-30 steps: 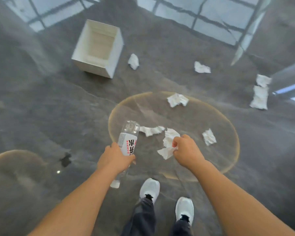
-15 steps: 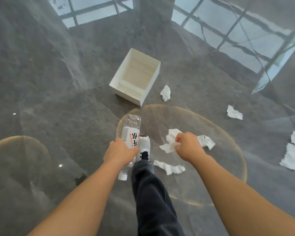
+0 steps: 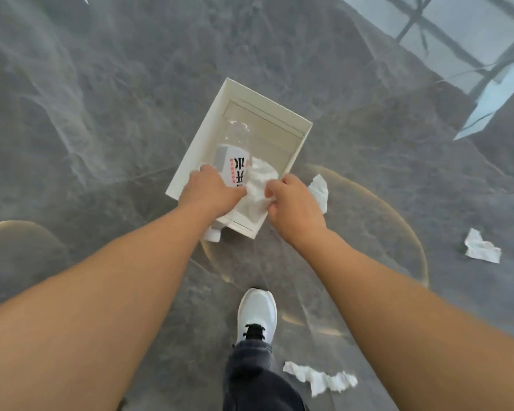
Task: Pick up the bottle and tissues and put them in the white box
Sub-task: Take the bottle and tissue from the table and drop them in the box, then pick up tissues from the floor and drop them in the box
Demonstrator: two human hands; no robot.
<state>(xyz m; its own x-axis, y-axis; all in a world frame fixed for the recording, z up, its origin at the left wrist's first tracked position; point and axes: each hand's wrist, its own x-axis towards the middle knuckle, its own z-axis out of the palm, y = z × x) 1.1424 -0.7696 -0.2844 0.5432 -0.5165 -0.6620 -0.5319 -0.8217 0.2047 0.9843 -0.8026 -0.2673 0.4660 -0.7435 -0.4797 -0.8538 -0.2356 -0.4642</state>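
Observation:
The white box [image 3: 208,120] sits open on the grey floor straight ahead. My left hand [image 3: 209,192] grips a clear plastic bottle [image 3: 235,152] with a white label, held over the box's near half, base pointing away from me. Its white cap end [image 3: 212,234] pokes out below my hand, over the box's near edge. My right hand [image 3: 294,206] pinches a crumpled white tissue [image 3: 260,182] above the box's near right corner, right beside the bottle.
Loose tissues lie on the floor: one [image 3: 319,191] just right of the box, one [image 3: 481,249] far right, one [image 3: 319,378] near my white shoe [image 3: 257,312]. A round tan ring mark [image 3: 398,221] curves across the glossy floor.
I have stepped forward to the box. Both hands moved from short of the box to over it, still holding the bottle and the tissue.

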